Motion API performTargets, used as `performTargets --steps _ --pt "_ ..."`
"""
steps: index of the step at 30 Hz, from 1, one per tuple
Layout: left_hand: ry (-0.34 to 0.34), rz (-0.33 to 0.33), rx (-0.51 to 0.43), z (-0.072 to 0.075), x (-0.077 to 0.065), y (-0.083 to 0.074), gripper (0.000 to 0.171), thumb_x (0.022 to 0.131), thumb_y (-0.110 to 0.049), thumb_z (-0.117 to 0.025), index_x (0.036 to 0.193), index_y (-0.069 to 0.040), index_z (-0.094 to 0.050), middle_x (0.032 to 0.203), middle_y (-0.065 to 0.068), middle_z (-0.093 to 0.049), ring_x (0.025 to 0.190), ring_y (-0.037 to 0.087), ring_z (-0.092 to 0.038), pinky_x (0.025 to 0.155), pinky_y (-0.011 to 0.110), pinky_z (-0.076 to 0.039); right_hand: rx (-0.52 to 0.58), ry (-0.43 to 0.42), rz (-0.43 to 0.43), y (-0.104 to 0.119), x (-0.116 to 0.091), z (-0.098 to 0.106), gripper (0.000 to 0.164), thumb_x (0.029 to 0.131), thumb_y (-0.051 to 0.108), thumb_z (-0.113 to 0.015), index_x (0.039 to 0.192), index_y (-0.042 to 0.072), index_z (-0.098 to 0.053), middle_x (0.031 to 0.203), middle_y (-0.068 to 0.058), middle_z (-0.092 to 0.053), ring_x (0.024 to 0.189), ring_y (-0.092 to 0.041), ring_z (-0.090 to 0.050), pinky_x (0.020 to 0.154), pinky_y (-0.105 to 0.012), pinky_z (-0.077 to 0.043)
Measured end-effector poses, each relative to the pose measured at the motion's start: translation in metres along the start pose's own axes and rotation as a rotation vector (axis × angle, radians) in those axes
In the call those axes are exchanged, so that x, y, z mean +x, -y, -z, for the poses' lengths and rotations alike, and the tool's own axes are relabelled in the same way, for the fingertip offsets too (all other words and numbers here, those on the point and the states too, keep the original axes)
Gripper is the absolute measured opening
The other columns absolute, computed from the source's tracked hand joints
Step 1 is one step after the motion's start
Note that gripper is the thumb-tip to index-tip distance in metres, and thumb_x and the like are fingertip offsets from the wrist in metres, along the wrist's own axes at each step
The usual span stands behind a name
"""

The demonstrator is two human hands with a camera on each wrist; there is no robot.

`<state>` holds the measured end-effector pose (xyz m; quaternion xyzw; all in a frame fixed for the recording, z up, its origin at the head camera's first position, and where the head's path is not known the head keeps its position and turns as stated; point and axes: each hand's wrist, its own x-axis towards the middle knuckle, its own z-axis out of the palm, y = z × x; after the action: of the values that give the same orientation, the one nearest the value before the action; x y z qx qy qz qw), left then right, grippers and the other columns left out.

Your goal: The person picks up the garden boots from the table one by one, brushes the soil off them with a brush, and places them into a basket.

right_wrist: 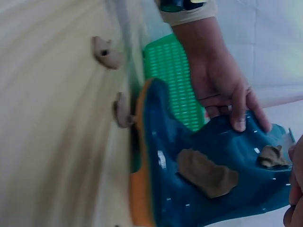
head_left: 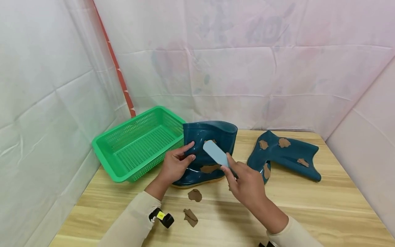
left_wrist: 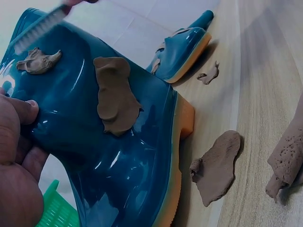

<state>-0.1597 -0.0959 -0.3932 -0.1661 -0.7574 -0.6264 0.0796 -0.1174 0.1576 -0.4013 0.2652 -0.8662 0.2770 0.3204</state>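
A glossy teal rubber boot [head_left: 200, 132] with an orange-tan sole stands upright on the table. My left hand [head_left: 174, 166] grips the front of its shaft, thumb and fingers pressed into the rubber. My right hand [head_left: 248, 181] holds a light blue brush [head_left: 215, 152] by its handle. In the left wrist view the bristles [left_wrist: 40, 34] face the shaft, close above a crumpled brown mud-like patch [left_wrist: 38, 61]. A larger brown patch [left_wrist: 116, 97] clings lower down, near the ankle.
A second teal boot [head_left: 277, 156] lies on its side at the right, with several brown patches. At the left stands a green perforated basket [head_left: 112, 176]. Two brown pieces [head_left: 195, 195] lie on the wooden table [head_left: 333, 206] before the upright boot. White sheets hang around.
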Motion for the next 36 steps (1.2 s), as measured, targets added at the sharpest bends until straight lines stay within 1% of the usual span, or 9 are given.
performTargets --steps 3,8,13,15,17,20,23,31,36 --pt "-0.001 0.01 0.003 0.0 0.0 0.0 0.047 0.096 0.005 -0.068 0.142 -0.005 -0.061 0.052 -0.005 -0.029 0.046 0.009 -0.027 0.049 0.023 -0.029 -0.053 0.031 -0.009 0.0 0.001 -0.002 0.05 0.091 0.017 -0.079 0.136 0.001 -0.066 0.078 -0.006 -0.069 0.044 -0.001 -0.037 0.041 -0.02 -0.025" --pt "0.0 0.036 0.012 0.001 0.001 0.019 0.049 0.097 0.001 -0.069 0.144 -0.011 -0.061 0.052 -0.005 -0.028 0.047 0.011 -0.027 0.049 0.024 -0.029 -0.095 0.135 -0.04 0.001 -0.01 -0.004 0.047 0.089 0.019 -0.081 0.132 0.003 -0.07 0.07 0.003 -0.061 0.047 0.003 -0.029 0.041 -0.018 -0.024" --pt "0.011 -0.005 -0.003 0.002 0.004 0.03 0.047 0.098 -0.003 -0.07 0.142 -0.016 -0.063 0.05 -0.005 -0.029 0.044 0.012 -0.027 0.047 0.025 -0.029 -0.003 0.033 0.017 0.002 -0.005 0.0 0.043 0.096 0.024 -0.075 0.132 0.001 -0.069 0.076 -0.003 -0.068 0.046 0.003 -0.034 0.042 -0.018 -0.026" --pt "0.011 -0.015 -0.001 0.002 0.003 0.021 0.046 0.098 -0.002 -0.069 0.142 -0.013 -0.063 0.05 -0.006 -0.028 0.044 0.011 -0.027 0.048 0.025 -0.029 -0.008 -0.013 0.041 0.002 0.0 0.0 0.045 0.104 0.034 -0.063 0.133 0.001 -0.068 0.078 -0.006 -0.069 0.046 0.003 -0.034 0.041 -0.018 -0.025" --pt "0.006 -0.007 0.001 0.001 0.001 0.012 0.046 0.098 0.0 -0.068 0.142 -0.01 -0.063 0.05 -0.007 -0.028 0.045 0.011 -0.027 0.048 0.025 -0.029 -0.045 -0.005 0.037 0.003 0.002 -0.001 0.046 0.105 0.036 -0.062 0.134 0.001 -0.068 0.077 -0.007 -0.069 0.045 0.001 -0.035 0.041 -0.018 -0.024" --pt "-0.005 0.009 0.008 -0.001 -0.002 0.0 0.046 0.097 0.003 -0.068 0.142 -0.006 -0.062 0.053 -0.007 -0.028 0.048 0.01 -0.028 0.051 0.024 -0.029 -0.111 0.084 -0.013 0.004 -0.004 -0.006 0.042 0.1 0.03 -0.07 0.132 0.003 -0.07 0.071 0.0 -0.064 0.046 0.0 -0.033 0.04 -0.019 -0.023" --pt "-0.008 0.016 0.01 -0.001 -0.003 0.001 0.047 0.097 0.003 -0.068 0.142 -0.006 -0.061 0.054 -0.005 -0.029 0.05 0.01 -0.029 0.051 0.024 -0.029 -0.113 0.162 -0.053 0.006 -0.012 -0.008 0.044 0.092 0.022 -0.08 0.131 0.004 -0.071 0.071 0.003 -0.064 0.047 0.001 -0.033 0.041 -0.019 -0.025" --pt "-0.007 -0.001 0.008 0.001 -0.001 0.005 0.046 0.097 0.004 -0.068 0.141 -0.006 -0.062 0.05 -0.007 -0.027 0.045 0.009 -0.026 0.049 0.024 -0.029 -0.057 -0.014 0.038 0.009 0.012 -0.003 0.051 0.09 0.018 -0.08 0.137 0.001 -0.066 0.077 -0.008 -0.068 0.045 -0.003 -0.035 0.041 -0.02 -0.023" --pt "-0.013 0.031 0.02 0.0 0.001 0.026 0.049 0.096 0.002 -0.069 0.143 -0.009 -0.06 0.056 -0.003 -0.033 0.049 0.01 -0.028 0.05 0.024 -0.029 -0.131 0.086 -0.017 0.013 0.012 -0.005 0.048 0.091 0.019 -0.08 0.135 0.001 -0.068 0.075 -0.004 -0.067 0.046 -0.004 -0.038 0.04 -0.021 -0.026"
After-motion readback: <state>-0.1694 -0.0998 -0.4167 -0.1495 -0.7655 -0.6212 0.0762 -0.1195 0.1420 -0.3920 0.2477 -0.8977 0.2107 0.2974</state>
